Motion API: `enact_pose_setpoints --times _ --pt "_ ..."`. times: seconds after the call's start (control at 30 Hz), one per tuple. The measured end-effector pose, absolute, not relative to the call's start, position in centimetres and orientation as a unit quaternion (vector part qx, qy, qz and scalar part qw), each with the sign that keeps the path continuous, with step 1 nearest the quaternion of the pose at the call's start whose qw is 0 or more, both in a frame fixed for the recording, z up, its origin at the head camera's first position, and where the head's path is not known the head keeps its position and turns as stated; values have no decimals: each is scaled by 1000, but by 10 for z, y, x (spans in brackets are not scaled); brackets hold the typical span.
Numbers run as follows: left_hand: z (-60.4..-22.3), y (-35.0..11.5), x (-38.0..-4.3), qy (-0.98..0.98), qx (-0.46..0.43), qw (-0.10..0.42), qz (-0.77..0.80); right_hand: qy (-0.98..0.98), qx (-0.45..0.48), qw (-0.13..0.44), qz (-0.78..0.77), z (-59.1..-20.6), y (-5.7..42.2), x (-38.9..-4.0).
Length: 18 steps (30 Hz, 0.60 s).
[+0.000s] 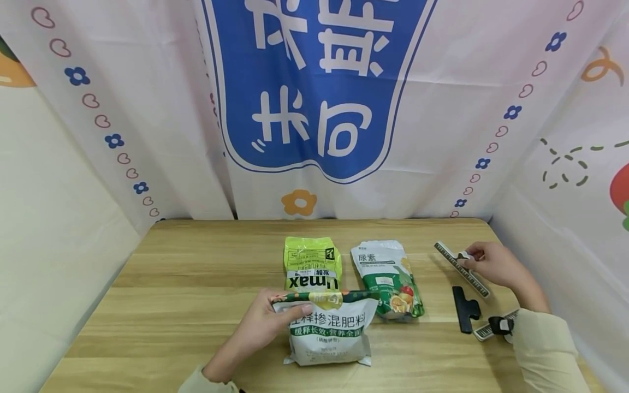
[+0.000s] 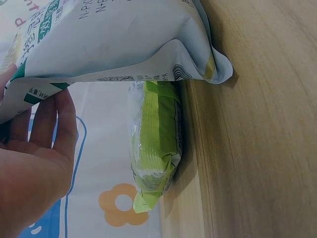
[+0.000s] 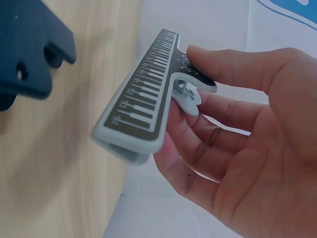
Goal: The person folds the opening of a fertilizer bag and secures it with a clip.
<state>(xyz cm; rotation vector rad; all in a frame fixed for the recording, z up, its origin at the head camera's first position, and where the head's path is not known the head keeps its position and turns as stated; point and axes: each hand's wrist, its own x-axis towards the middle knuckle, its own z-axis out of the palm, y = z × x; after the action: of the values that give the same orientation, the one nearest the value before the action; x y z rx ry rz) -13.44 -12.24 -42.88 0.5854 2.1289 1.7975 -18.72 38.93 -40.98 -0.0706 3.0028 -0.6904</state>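
Note:
In the head view my left hand (image 1: 272,322) pinches the upper left corner of a white and green fertilizer bag (image 1: 329,341), thumb in front. The top of this bag is folded over into a dark green band and its base is on the table. The left wrist view shows the fingers behind the same bag (image 2: 133,39). My right hand (image 1: 496,265) holds a long bag clip (image 3: 141,89) with a piano-key pattern, thumb on its black handle tab and fingers beneath. Below that hand lies a black clip (image 1: 463,310).
Behind the held bag lies a lime-green bag (image 1: 313,262). A white and green bag with fruit pictures (image 1: 388,281) lies to its right. Another piano-pattern clip (image 1: 486,331) is near the right sleeve (image 1: 545,349). A printed curtain (image 1: 260,191) hangs along the wooden table's (image 1: 196,284) far edge.

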Motion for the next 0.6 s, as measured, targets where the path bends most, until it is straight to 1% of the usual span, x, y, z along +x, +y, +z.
enact_pose_setpoints --times 0.6 --pt "-428 -122 -134 736 201 155 628 968 -45 12 -245 -398 367 -180"
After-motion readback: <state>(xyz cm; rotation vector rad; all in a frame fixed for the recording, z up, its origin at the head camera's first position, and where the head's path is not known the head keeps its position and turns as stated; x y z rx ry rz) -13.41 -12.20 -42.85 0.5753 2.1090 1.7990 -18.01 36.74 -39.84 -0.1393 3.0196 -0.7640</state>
